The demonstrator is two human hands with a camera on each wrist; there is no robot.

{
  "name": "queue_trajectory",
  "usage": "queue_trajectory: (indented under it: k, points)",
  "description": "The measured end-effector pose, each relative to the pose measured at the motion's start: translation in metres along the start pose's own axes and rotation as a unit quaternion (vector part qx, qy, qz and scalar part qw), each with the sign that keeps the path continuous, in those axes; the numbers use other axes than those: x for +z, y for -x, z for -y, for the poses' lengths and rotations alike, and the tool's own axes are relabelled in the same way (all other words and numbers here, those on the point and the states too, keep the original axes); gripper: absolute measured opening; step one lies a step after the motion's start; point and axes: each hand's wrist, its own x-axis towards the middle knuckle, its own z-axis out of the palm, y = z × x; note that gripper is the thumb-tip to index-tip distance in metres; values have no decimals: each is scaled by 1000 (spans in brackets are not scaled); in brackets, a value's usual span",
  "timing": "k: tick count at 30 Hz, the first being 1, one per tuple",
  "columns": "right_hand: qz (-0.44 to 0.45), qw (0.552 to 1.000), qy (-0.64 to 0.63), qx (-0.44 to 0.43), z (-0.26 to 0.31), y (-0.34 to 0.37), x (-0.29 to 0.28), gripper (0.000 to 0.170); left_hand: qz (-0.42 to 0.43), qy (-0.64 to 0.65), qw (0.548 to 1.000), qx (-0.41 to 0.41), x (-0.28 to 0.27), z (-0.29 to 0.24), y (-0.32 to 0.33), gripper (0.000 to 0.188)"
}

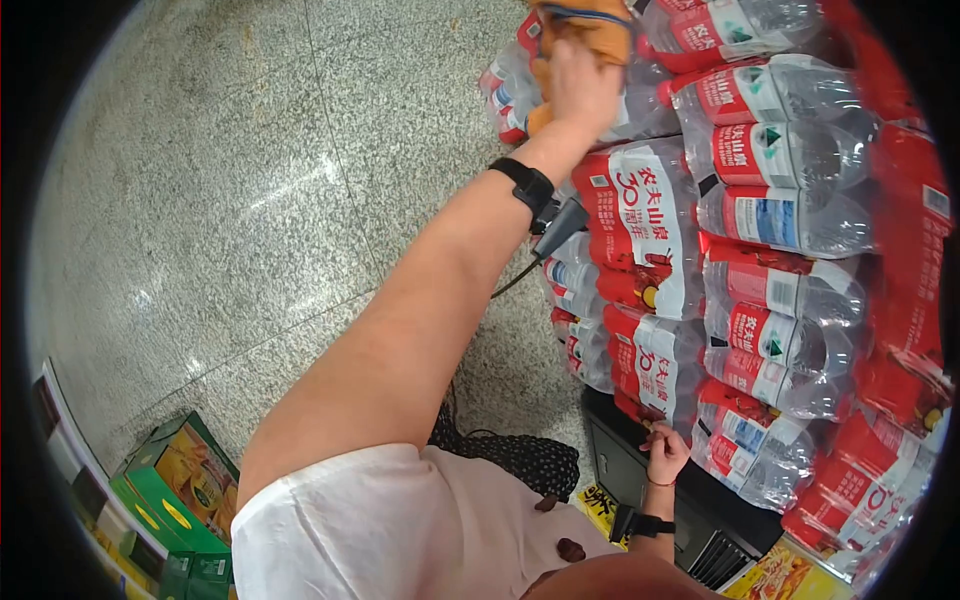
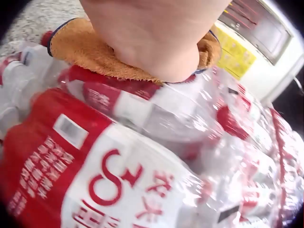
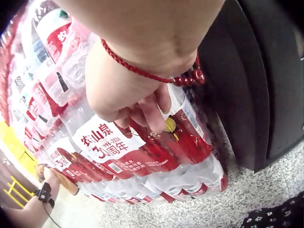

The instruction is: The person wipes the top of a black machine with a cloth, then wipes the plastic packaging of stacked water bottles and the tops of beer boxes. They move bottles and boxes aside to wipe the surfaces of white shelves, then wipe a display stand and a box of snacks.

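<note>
Bottles [image 1: 745,152] fill wrapped packs [image 1: 650,225], left hand [image 1: 585,88] holding an orange cloth [image 1: 606,42], right hand [image 1: 668,458] loosely curled at one.

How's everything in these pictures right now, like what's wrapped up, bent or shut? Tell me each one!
Orange cloth: bunched, under the left hand.
Left hand: on the cloth; blurred, so its grip is unclear.
Right hand: fingers bent, at a bottle pack.
Bottle packs: wrapped in plastic, crowded together.
Red bracelet: worn on the right wrist.
Floor: shiny.
</note>
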Motion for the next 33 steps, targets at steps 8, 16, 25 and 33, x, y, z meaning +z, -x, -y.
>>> queue_trajectory:
  k: [8, 16, 25, 33]
  points:
    - [7, 999, 27, -17, -3, 1, -2, 11, 147, -53, 945, -287, 11, 160, 74, 31]
    - [9, 999, 22, -25, 4, -5, -1, 11, 169, 160, 894, -384, 2, 151, 41, 39]
    - [17, 999, 23, -18, 2, -3, -1, 10, 108, 53, 957, -263, 12, 160, 33, 39]
    - [13, 999, 35, -12, 7, -4, -1, 9, 392, -69, 820, -411, -3, 237, 120, 33]
